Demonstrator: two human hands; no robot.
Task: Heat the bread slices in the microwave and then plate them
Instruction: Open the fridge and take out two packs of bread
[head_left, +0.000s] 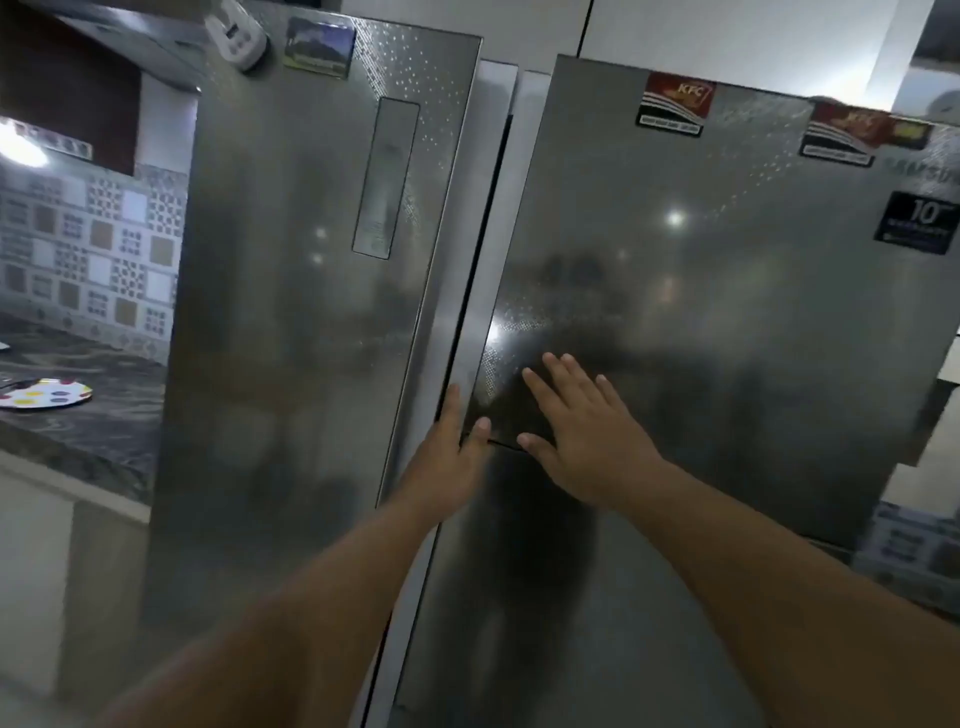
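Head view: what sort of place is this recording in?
Most likely a home kitchen: two steel fridges side by side with magnets, a dark stone counter holding a spotted plate, and a patterned tile backsplash behind.

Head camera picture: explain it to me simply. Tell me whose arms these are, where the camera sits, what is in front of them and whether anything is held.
There is no machine here. A person wears one wide-angle camera on the head, so you look forward and down along their own two bare arms. They stand before a grey fridge. The right hand lies with straight, spread fingers on the fridge door, which stands slightly ajar. The left hand reaches with straight fingers to that door's edge, at the gap. Neither hand holds anything. To the left, a dotted plate rests on a dark countertop. Stickers and magnets sit near the fridge top. No bread or microwave shows in this picture.
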